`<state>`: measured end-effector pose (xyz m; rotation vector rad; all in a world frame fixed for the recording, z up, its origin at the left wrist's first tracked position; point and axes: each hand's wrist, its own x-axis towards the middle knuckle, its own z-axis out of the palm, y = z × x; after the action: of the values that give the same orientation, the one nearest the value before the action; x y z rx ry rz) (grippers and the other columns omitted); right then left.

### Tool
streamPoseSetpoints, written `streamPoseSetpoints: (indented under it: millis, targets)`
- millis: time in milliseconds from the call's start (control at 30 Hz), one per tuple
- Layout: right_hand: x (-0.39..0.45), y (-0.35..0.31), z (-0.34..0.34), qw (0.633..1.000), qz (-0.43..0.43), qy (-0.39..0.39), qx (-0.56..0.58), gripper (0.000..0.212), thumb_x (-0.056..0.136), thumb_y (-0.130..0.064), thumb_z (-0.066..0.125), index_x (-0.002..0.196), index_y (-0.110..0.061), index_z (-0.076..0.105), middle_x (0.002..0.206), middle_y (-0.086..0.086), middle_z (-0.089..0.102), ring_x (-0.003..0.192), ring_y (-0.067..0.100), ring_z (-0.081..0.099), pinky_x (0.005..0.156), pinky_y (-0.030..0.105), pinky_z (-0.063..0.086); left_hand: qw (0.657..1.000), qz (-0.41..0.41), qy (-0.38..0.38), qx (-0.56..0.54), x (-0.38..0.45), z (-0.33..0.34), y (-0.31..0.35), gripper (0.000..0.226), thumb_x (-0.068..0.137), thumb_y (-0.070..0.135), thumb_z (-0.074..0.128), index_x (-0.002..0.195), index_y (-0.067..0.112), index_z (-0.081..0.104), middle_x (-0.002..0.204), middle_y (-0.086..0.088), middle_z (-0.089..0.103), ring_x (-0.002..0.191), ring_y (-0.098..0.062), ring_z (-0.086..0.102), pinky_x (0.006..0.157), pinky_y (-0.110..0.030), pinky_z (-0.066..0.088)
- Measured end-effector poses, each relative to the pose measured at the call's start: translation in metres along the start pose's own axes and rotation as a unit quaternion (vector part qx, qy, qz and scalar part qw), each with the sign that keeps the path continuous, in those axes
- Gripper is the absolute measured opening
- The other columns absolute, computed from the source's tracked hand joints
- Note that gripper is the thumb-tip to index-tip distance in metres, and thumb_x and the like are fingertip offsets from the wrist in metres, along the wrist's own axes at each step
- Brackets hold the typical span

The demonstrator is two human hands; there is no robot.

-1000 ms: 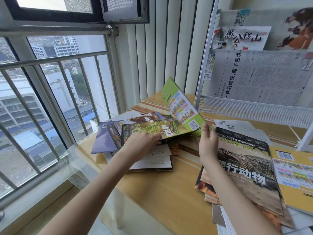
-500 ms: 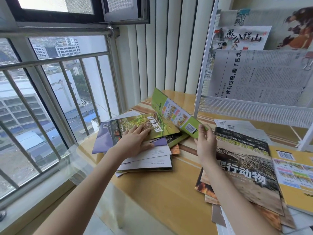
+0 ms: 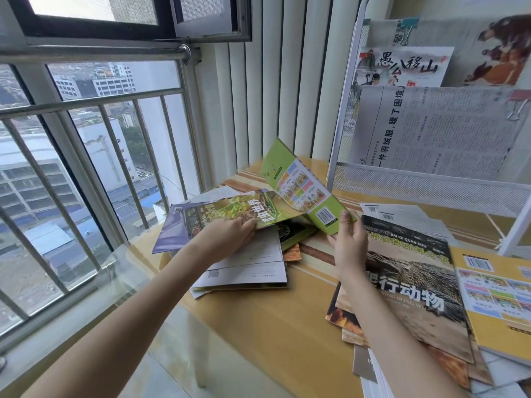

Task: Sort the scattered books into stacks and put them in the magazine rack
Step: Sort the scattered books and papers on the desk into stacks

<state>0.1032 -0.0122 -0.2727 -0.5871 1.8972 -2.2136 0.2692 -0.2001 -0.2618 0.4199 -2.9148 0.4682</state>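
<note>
My right hand pinches the near corner of a green book and holds it tilted up above the table, back cover and barcode showing. My left hand grips the near edge of an insect book with a green cover, on top of a loose pile with a purple book and white booklets. At the right lies a stack topped by a brown reptile book, beside a yellow book. The white mesh magazine rack stands behind, with newspapers in it.
The wooden table sits in a corner by a barred window on the left and vertical blinds at the back. White papers lie under the rack's front. The table's near-left edge drops to a tiled floor.
My right hand has lowered the green book a little and kept it tilted. My left hand slid from on top of the insect book to gripping its near edge, and the book shifted left.
</note>
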Motion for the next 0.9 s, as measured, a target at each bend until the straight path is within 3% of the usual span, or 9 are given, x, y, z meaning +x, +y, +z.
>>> streamPoseSetpoints:
  millis: [100, 300, 367, 433, 533, 600, 667, 767, 900]
  targets:
    - [0.002, -0.001, -0.001, 0.999, 0.024, 0.011, 0.021, 0.031, 0.097, -0.04, 0.04, 0.114, -0.016, 0.051, 0.124, 0.016, 0.057, 0.111, 0.03, 0.058, 0.082, 0.035, 0.053, 1.0, -0.009, -0.003, -0.018, 0.002, -0.001, 0.008, 0.041, 0.094, 0.011, 0.04, 0.135, 0.013, 0.041, 0.097, -0.008, 0.067, 0.072, -0.027, 0.066, 0.053, -0.037, 0.054]
    - [0.0, -0.001, 0.001, 0.999, -0.022, 0.018, -0.022, 0.034, 0.098, -0.035, 0.042, 0.121, -0.013, 0.052, 0.106, 0.001, 0.058, 0.103, 0.026, 0.06, 0.085, 0.04, 0.053, 0.989, -0.141, 0.042, -0.001, 0.001, -0.034, 0.014, 0.016, 0.095, 0.007, 0.042, 0.109, 0.011, 0.049, 0.087, -0.005, 0.065, 0.068, -0.027, 0.063, 0.053, -0.034, 0.049]
    - [-0.002, 0.001, 0.003, 0.995, -0.067, 0.027, -0.071, 0.043, 0.096, -0.038, 0.042, 0.127, -0.011, 0.053, 0.102, -0.005, 0.058, 0.095, 0.021, 0.061, 0.085, 0.043, 0.055, 0.966, -0.23, 0.103, -0.065, 0.001, -0.059, 0.001, 0.014, 0.096, 0.005, 0.041, 0.108, 0.008, 0.048, 0.087, -0.013, 0.065, 0.062, -0.028, 0.054, 0.052, -0.035, 0.039]
    - [-0.006, 0.004, 0.004, 0.981, -0.146, 0.0, -0.13, 0.053, 0.092, -0.046, 0.04, 0.129, -0.01, 0.055, 0.091, -0.005, 0.062, 0.072, 0.011, 0.061, 0.065, 0.023, 0.055, 0.927, -0.3, 0.185, -0.132, -0.001, -0.085, -0.016, 0.013, 0.097, 0.004, 0.038, 0.104, 0.003, 0.048, 0.08, -0.019, 0.063, 0.058, -0.027, 0.046, 0.052, -0.036, 0.036]
    - [-0.02, 0.001, 0.007, 0.908, -0.289, -0.126, -0.274, 0.047, 0.092, -0.04, 0.044, 0.131, -0.017, 0.054, 0.062, -0.001, 0.059, 0.044, 0.004, 0.045, 0.043, 0.011, 0.037, 0.856, -0.356, 0.309, -0.212, -0.005, -0.118, -0.034, 0.022, 0.101, 0.012, 0.034, 0.101, -0.002, 0.051, 0.075, -0.013, 0.051, 0.062, -0.026, 0.043, 0.056, -0.036, 0.03]
    - [-0.028, -0.001, 0.012, 0.828, -0.286, -0.253, -0.411, 0.046, 0.091, -0.05, 0.046, 0.135, -0.036, 0.048, 0.106, 0.002, 0.069, 0.086, 0.015, 0.064, 0.07, 0.03, 0.054, 0.813, -0.359, 0.375, -0.262, -0.006, -0.133, -0.041, 0.025, 0.101, 0.015, 0.036, 0.1, -0.003, 0.053, 0.079, -0.01, 0.05, 0.067, -0.025, 0.042, 0.06, -0.03, 0.027]
    - [-0.035, -0.001, 0.016, 0.746, -0.217, -0.383, -0.499, 0.056, 0.086, -0.067, 0.037, 0.138, -0.049, 0.036, 0.149, -0.01, 0.038, 0.134, 0.018, 0.037, 0.105, 0.042, 0.038, 0.79, -0.347, 0.411, -0.296, -0.005, -0.141, -0.042, 0.028, 0.102, 0.018, 0.037, 0.1, -0.004, 0.055, 0.082, -0.007, 0.051, 0.071, -0.023, 0.041, 0.058, -0.026, 0.021]
    - [-0.046, -0.021, 0.017, 0.846, -0.059, -0.416, -0.327, 0.064, 0.084, -0.07, 0.025, 0.141, -0.044, 0.036, 0.152, -0.013, 0.028, 0.142, 0.011, 0.022, 0.113, 0.032, 0.022, 0.763, -0.333, 0.42, -0.362, -0.002, -0.144, -0.032, 0.023, 0.101, 0.019, 0.041, 0.096, 0.002, 0.056, 0.078, 0.001, 0.052, 0.068, -0.018, 0.045, 0.055, -0.022, 0.028]
    - [-0.041, -0.058, 0.014, 0.96, -0.016, -0.271, -0.066, 0.057, 0.088, -0.051, 0.04, 0.141, -0.033, 0.032, 0.129, -0.024, 0.042, 0.118, -0.007, 0.044, 0.082, -0.001, 0.033, 0.654, -0.281, 0.401, -0.576, 0.009, -0.145, -0.008, 0.017, 0.097, 0.026, 0.053, 0.095, 0.011, 0.06, 0.084, -0.001, 0.065, 0.071, -0.014, 0.063, 0.061, -0.025, 0.052]
